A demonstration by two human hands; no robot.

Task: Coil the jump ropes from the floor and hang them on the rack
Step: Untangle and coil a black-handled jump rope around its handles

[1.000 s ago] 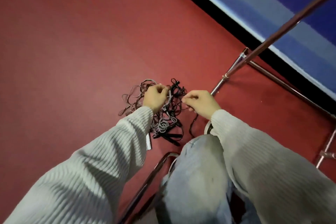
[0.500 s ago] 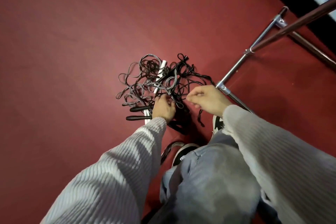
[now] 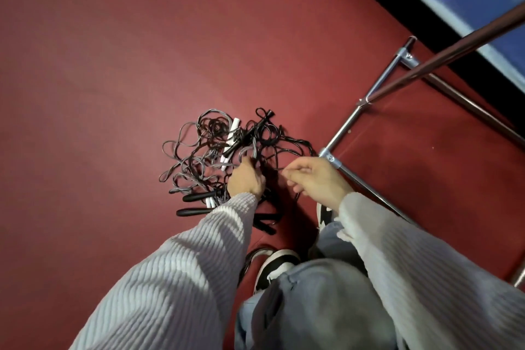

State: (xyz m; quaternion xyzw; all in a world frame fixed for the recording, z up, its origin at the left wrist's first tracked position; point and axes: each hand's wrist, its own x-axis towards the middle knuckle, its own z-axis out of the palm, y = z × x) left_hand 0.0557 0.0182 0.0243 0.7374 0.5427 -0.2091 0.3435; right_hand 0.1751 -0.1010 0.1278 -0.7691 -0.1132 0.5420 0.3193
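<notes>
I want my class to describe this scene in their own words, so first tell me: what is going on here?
A person in a ribbed grey sweater bends over a tangled pile of jump ropes on the red floor. The left hand reaches into the tangle and grips a cord, while the right hand pinches a thin black strand and draws it out to the side. The metal rack stands just to the right, with no rope on the parts in view. Nothing looks coiled yet.

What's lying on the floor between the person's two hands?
In the head view, black rope strands from the tangled jump ropes cross the gap between the left hand and the right hand, with red floor beneath.
</notes>
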